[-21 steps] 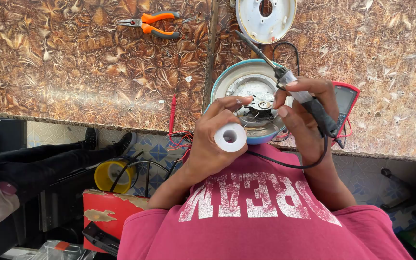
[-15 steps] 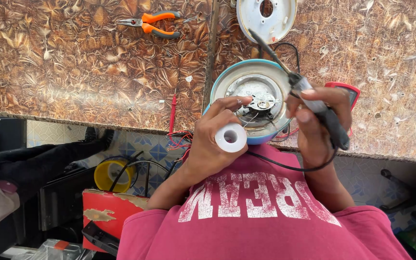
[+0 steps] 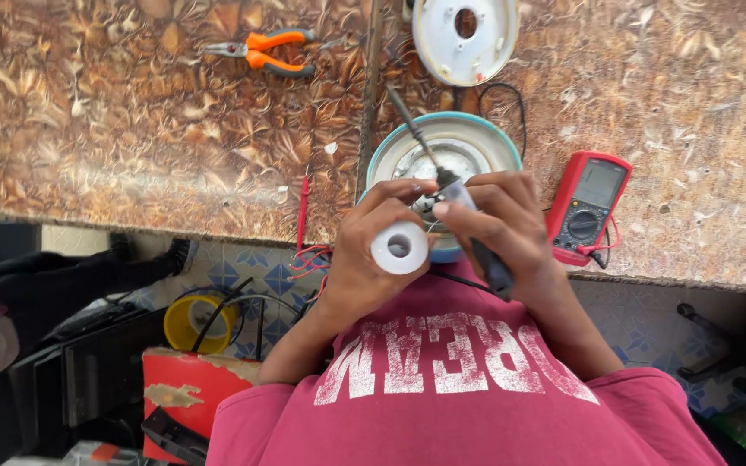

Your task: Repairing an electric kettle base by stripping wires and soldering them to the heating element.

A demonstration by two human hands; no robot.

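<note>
Resting against left-hand fingers [image 3: 390, 194], white spool [image 3: 400, 248] below soldering iron [image 3: 442, 177].

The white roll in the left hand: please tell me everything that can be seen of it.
The white roll is a small spool, round, with a hollow core whose open end faces the camera. Its surface looks smooth and matte, like wound tape or plastic; which one I cannot tell. The left hand holds it against the palm with the lower fingers, while the upper fingers reach toward the round appliance base on the table. The roll hangs just at the table edge, in front of the pink shirt.
</note>
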